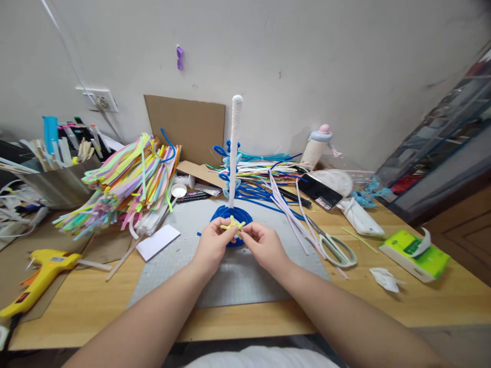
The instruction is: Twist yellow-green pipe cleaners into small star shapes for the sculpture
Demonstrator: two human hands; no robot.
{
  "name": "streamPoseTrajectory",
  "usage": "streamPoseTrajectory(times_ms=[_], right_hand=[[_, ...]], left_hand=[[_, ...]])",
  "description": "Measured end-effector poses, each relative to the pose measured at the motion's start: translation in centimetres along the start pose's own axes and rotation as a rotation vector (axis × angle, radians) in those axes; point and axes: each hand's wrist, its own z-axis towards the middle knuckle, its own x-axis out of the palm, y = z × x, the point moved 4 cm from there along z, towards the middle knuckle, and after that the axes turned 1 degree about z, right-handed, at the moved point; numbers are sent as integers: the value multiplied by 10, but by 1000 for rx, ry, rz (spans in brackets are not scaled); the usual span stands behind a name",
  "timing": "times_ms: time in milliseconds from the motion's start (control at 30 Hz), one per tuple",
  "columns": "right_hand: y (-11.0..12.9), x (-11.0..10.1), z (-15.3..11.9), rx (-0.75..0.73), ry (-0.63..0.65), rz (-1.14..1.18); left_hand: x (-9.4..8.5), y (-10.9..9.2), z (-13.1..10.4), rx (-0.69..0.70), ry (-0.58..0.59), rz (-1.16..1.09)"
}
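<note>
A small yellow star-shaped piece of pipe cleaner point(235, 223) is held between both hands. My left hand point(215, 241) pinches its left side, and the fingertips of my right hand point(261, 244) close on its lower right. Just behind the hands lies a coiled blue base point(245, 212), partly hidden by them. From the base rises a white fuzzy stem point(235, 143), upright, with blue looped shapes point(222, 151) along its left and right sides. A grey cutting mat point(245, 286) lies beneath.
To the left are a yellow glue gun point(38, 276), a white card point(158, 243) and a bundle of coloured pipe cleaners point(126, 179). Scissors point(337, 249), a phone point(320, 191), a white device point(360, 217) and a green tissue pack point(416, 254) lie to the right. Cardboard point(187, 128) leans behind.
</note>
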Motion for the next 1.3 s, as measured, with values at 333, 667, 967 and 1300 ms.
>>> streamPoseTrajectory(times_ms=[333,667,967,1300], right_hand=[[36,-15,-4,-464,317,-681],[30,-14,2,-28,556,96],[19,-11,2,-181,163,118],[12,-7,2,-113,53,11]], left_hand=[[-3,-16,-2,68,161,439],[6,-16,-13,-335,616,100],[4,-7,-7,-410,514,-284],[2,-4,1,-193,231,-230]])
